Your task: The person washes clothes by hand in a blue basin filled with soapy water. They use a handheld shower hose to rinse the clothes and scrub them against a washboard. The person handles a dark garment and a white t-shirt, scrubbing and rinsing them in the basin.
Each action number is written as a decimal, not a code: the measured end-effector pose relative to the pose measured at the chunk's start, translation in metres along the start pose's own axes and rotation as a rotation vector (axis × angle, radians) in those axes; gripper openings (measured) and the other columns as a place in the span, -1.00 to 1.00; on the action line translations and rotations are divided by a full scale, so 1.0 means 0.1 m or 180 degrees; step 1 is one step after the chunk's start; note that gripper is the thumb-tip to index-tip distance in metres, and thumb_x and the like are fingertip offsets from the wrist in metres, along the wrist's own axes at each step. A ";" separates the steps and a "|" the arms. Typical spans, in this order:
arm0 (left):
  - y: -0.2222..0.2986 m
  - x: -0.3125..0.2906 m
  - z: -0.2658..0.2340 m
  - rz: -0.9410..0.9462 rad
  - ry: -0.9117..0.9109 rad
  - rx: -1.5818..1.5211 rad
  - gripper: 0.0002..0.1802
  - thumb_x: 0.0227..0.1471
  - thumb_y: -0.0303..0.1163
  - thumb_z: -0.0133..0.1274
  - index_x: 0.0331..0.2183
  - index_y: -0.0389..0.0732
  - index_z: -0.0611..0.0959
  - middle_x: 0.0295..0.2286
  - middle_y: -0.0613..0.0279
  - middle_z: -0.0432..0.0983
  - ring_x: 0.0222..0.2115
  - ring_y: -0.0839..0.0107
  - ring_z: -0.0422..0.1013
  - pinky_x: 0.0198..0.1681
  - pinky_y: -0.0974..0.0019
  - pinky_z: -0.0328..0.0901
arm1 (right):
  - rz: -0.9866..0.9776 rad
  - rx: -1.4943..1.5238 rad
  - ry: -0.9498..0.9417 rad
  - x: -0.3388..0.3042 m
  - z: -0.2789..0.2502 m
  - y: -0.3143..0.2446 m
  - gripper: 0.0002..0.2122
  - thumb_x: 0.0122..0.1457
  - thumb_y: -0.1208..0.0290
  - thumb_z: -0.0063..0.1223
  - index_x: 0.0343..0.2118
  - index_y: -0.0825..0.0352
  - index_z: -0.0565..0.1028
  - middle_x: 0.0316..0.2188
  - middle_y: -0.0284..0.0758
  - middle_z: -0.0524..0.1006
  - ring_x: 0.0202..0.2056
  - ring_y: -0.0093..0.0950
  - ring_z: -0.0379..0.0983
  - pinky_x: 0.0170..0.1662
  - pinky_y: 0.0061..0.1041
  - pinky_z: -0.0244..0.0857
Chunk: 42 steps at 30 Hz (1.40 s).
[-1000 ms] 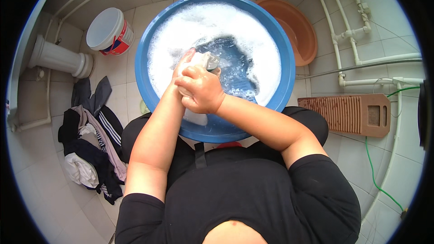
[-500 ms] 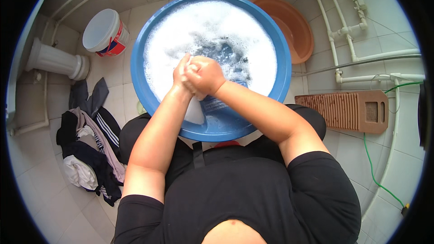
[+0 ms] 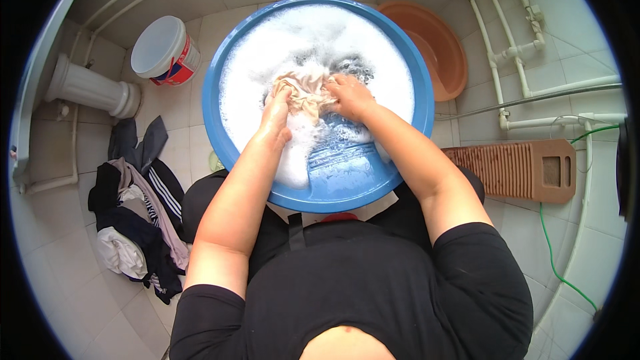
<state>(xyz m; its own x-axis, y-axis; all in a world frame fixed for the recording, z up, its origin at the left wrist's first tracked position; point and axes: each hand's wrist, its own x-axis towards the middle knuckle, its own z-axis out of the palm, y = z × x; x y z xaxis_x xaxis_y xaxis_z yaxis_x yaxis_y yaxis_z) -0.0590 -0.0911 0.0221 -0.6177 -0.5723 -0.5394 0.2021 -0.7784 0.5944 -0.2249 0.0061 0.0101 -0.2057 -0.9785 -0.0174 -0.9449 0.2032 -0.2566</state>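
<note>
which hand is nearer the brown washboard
Right. The right hand is at the right side of the cloth, left of the washboard; the left hand, across the cloth, is farther left.

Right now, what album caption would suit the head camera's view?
Left fingers and right fingers on a pale, crumpled cloth amid white suds in a blue tub.

Centre of frame: foam (image 3: pixel 320 30) hides the lower extent of the cloth (image 3: pixel 307 93) and most of the bottom of the blue tub (image 3: pixel 425 93). Upper right: the tub covers the left part of the orange basin (image 3: pixel 443 57). Right: the knee (image 3: pixel 473 184) conceals the lower left corner of the washboard (image 3: pixel 510 168). Lower centre: a red object (image 3: pixel 340 217) is mostly covered; kind indeterminable. Right edge: a dark object (image 3: pixel 625 173) is cut off.
</note>
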 end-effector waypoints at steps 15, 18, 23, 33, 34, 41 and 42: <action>0.24 -0.26 0.16 -0.1458 -0.1425 -0.1505 -0.49 0.02 0.07 -0.17 -0.31 -0.22 0.50 -0.43 0.07 0.47 -0.46 0.22 0.40 -0.35 0.27 0.33 | -0.1528 0.1608 0.1364 -0.19 -0.59 -1.46 -0.93 -0.25 0.40 0.00 -0.64 0.21 0.39 -0.56 -0.31 0.45 -0.50 -0.36 0.43 -0.46 -0.39 0.32; -0.19 0.20 -0.23 -0.0785 -0.1844 -0.1603 -0.59 0.05 -0.02 -0.17 -0.31 -0.17 0.51 -0.42 0.12 0.46 -0.43 0.27 0.39 -0.38 0.30 0.32 | -0.1037 0.1240 0.1647 -0.10 -0.47 -1.37 -0.90 -0.20 0.32 0.02 -0.70 0.17 0.40 -0.62 -0.35 0.45 -0.54 -0.36 0.42 -0.49 -0.39 0.32; -0.33 0.12 -0.01 0.1405 -0.1653 0.1583 -0.65 0.10 -0.14 -0.28 -0.28 -0.17 0.47 -0.27 0.23 0.42 -0.25 0.35 0.32 -0.21 0.31 0.28 | 0.0310 0.0951 0.1637 0.12 -0.18 -0.67 -0.79 -0.02 0.23 -0.03 -0.66 0.23 0.45 -0.61 -0.30 0.46 -0.54 -0.27 0.40 -0.50 -0.38 0.30; -0.02 -0.21 0.20 -0.0465 -0.0192 -0.0657 -0.57 0.12 -0.06 -0.28 -0.16 -0.18 0.44 -0.21 0.19 0.43 -0.22 0.30 0.38 -0.12 0.23 0.29 | 0.1261 0.1060 0.0859 0.21 -0.03 -0.38 -0.77 0.00 0.16 -0.04 -0.53 0.22 0.48 -0.44 -0.25 0.49 -0.36 -0.27 0.43 -0.28 -0.30 0.30; 0.03 -0.22 0.21 -0.0308 -0.0089 -0.0591 -0.54 0.12 -0.05 -0.28 -0.14 -0.20 0.44 -0.18 0.17 0.42 -0.19 0.30 0.38 -0.10 0.24 0.29 | 0.1620 0.1237 0.0681 0.24 -0.12 -0.21 -0.77 0.00 0.18 -0.03 -0.49 0.26 0.48 -0.40 -0.21 0.47 -0.31 -0.26 0.40 -0.24 -0.30 0.28; -0.01 0.09 -0.09 -0.0098 0.0081 -0.0014 -0.67 0.09 -0.31 -0.19 -0.13 -0.28 0.35 -0.24 0.05 0.42 -0.32 0.30 0.45 -0.33 0.26 0.41 | 0.0235 -0.0084 0.0014 0.14 -0.16 -0.26 -0.59 0.03 0.01 -0.05 -0.05 0.02 0.38 0.04 -0.22 0.25 0.05 -0.19 0.16 0.09 -0.30 0.05; -0.03 0.14 -0.15 -0.0132 0.0043 -0.0137 -0.63 0.06 -0.36 -0.15 -0.09 -0.29 0.29 -0.23 0.01 0.39 -0.34 0.27 0.45 -0.35 0.25 0.42 | -0.0155 -0.0448 0.0160 0.09 -0.07 -0.28 -0.58 -0.03 0.03 0.03 -0.06 -0.03 0.39 0.07 -0.29 0.22 0.08 -0.21 0.12 0.09 -0.31 0.06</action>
<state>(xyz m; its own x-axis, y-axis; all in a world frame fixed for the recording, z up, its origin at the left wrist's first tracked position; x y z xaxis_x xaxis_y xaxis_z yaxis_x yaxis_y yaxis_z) -0.0566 -0.1008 0.0033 -0.6160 -0.5426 -0.5711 0.2094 -0.8117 0.5453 -0.2020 -0.0076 0.0235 -0.1679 -0.9849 0.0410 -0.9797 0.1621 -0.1181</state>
